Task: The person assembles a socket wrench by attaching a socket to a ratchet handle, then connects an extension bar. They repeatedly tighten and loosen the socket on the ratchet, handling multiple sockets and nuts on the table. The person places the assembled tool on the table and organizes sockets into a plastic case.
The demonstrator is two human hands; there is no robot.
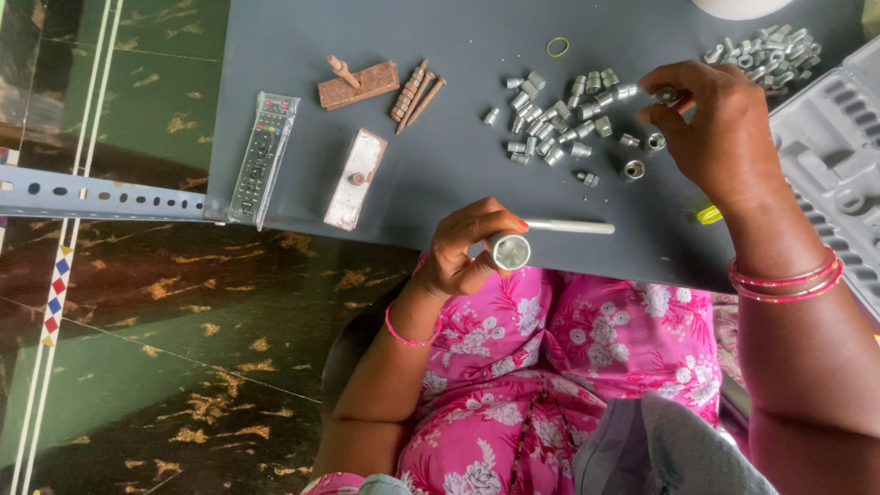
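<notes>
My left hand grips a silver socket wrench handle at the near edge of the grey table, its round end facing up; a thin metal rod lies beside it. My right hand reaches over a scatter of several small silver sockets and pinches one socket between thumb and fingers. More sockets lie just left of that hand.
A black remote control lies at the table's left edge, next to a metal plate, a rusty block with a peg and rusty bolts. A grey tool case sits right, another socket pile far right, a yellow ring behind.
</notes>
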